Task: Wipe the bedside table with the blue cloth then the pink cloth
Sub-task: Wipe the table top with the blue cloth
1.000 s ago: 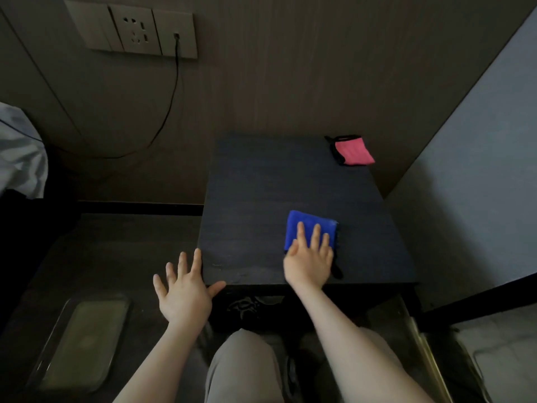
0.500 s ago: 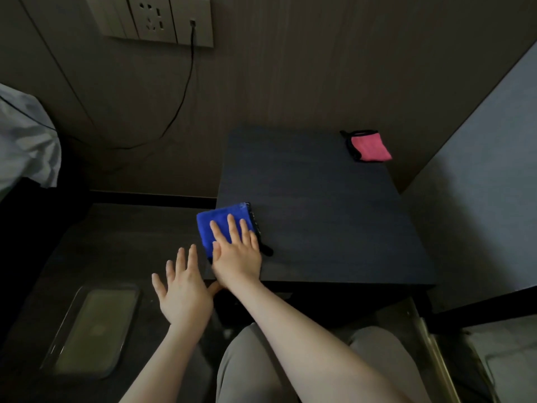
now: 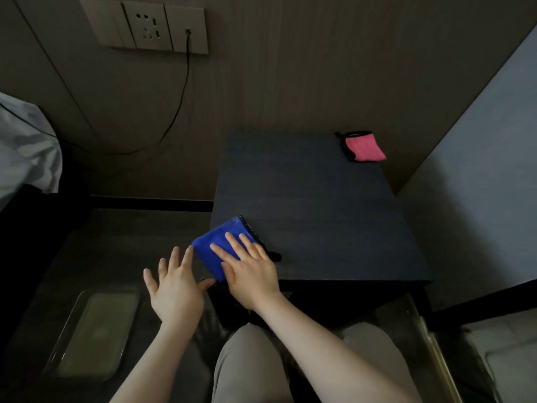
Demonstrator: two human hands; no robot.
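Observation:
The dark bedside table (image 3: 313, 210) stands against the wall. A folded blue cloth (image 3: 220, 242) lies at the table's near left corner, partly over the edge. My right hand (image 3: 251, 271) presses flat on the blue cloth, fingers spread over it. Just left of the corner, off the table, my left hand (image 3: 174, 289) hovers open with fingers apart and its thumb near the cloth's lower edge. A folded pink cloth (image 3: 364, 146) with black trim rests at the far right corner, untouched.
A wall socket panel (image 3: 148, 27) with a black cable (image 3: 183, 91) hanging down is at the upper left. White bedding (image 3: 26, 152) shows at the left edge. A clear tray (image 3: 93, 333) lies on the floor at the lower left. A pale wall (image 3: 479, 175) borders the table's right side.
My right hand slid the blue cloth from the table's near middle to its near left corner, where the cloth now overhangs the edge. My left hand stayed open beside the corner.

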